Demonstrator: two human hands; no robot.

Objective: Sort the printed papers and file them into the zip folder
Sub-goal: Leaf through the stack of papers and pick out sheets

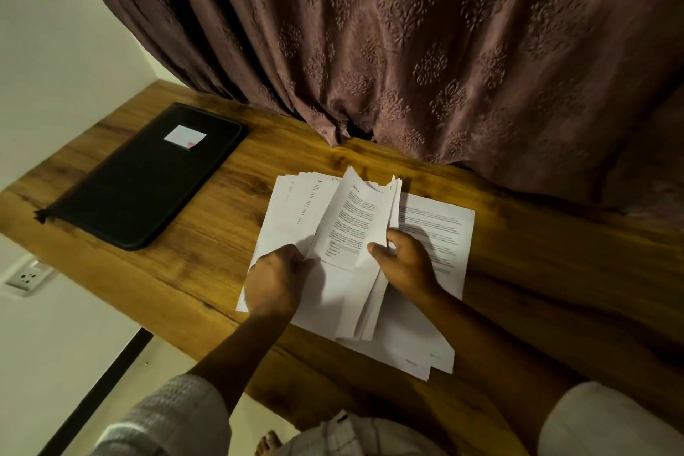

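Both hands, left grip point(275, 279) and right grip point(405, 265), pinch printed papers point(357, 226) mid-sort on the bench point(222, 281), while the zip folder point(148, 178) lies closed, nothing filed.

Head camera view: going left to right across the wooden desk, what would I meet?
Wall socket → black zip folder → left hand → lifted printed sheets → right hand → flat sheets on the desk.
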